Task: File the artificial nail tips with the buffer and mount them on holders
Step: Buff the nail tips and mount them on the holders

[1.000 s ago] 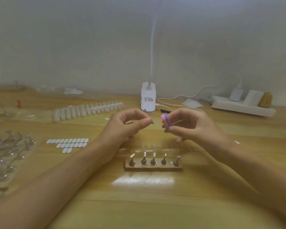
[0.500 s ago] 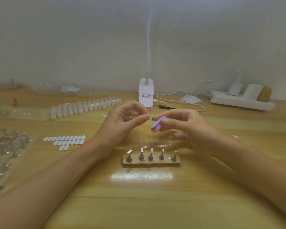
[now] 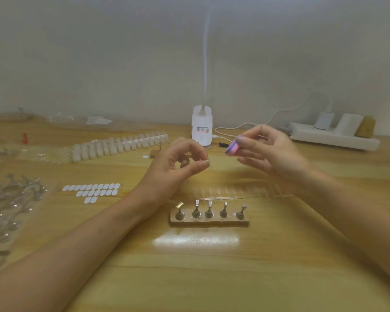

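The table is varnished wood, glossy enough to mirror a patch of light. A rough wooden block carries shiny metal holders. The buffer looks matt. The nail tips are milky plastic; the lamp base and power strip are smooth white plastic.

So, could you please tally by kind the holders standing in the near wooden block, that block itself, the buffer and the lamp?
holders: 5
block: 1
buffer: 1
lamp: 1
Total: 8
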Tool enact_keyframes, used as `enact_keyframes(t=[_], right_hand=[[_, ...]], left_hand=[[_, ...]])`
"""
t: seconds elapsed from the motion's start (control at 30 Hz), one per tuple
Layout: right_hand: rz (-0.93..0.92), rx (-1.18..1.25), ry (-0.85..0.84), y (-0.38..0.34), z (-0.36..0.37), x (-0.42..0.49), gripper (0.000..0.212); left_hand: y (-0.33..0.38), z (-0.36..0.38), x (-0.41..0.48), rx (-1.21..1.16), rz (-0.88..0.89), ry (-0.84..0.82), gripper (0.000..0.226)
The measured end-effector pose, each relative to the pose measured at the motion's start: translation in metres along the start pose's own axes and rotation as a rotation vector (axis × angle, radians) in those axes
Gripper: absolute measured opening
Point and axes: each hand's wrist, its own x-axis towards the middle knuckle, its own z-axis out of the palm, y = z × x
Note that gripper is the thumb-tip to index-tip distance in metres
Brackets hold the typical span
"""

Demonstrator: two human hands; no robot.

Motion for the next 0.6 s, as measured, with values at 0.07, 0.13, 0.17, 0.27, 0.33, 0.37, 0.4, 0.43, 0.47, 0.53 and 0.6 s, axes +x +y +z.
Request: enact_keyframes(t=[0.07, 0.13, 0.17, 0.27, 0.33, 0.37, 0.4, 0.43, 0.47, 0.53, 0.6], right_hand=[[0.067, -0.020, -0.120, 0.005, 0.002, -0.003, 0.024], [0.073, -0.043, -0.182, 0.012, 0.008, -0.006, 0.024], [0.055, -0.018, -0.143, 0.012, 0.009, -0.006, 0.024], [0.000, 0.027, 0.002, 0.011, 0.005, -0.008, 0.023], [0.027, -0.015, -0.088, 0.017, 0.009, -0.012, 0.020], [0.024, -0.037, -0.123, 0.022, 0.012, -0.014, 0.019], [0.002, -0.033, -0.122, 0.024, 0.015, -0.013, 0.018], [-0.031, -0.011, -0.081, 0.022, 0.016, -0.012, 0.018], [-0.067, 0.002, -0.019, 0.020, 0.015, -0.009, 0.020], [-0.085, 0.000, 0.019, 0.018, 0.014, -0.006, 0.022], [-0.046, 0.001, -0.091, 0.022, 0.016, -0.008, 0.019]], left_hand=[[0.000, 0.001, 0.001, 0.004, 0.005, -0.004, 0.010], [0.001, 0.002, 0.000, 0.018, 0.019, -0.024, 0.010], [0.001, 0.002, 0.000, 0.016, 0.016, -0.032, 0.009], [0.001, 0.002, 0.000, 0.013, -0.001, -0.013, 0.011], [0.001, 0.002, 0.000, 0.027, 0.013, 0.009, 0.011], [0.001, 0.001, -0.001, 0.046, 0.028, 0.015, 0.011], [0.001, 0.001, -0.001, 0.071, 0.044, 0.018, 0.012], [0.002, 0.002, -0.001, 0.090, 0.052, 0.020, 0.013], [0.002, 0.002, -0.001, 0.101, 0.048, 0.026, 0.013], [0.002, 0.002, -0.001, 0.107, 0.031, 0.050, 0.014], [0.002, 0.001, -0.001, 0.107, 0.032, 0.057, 0.016]])
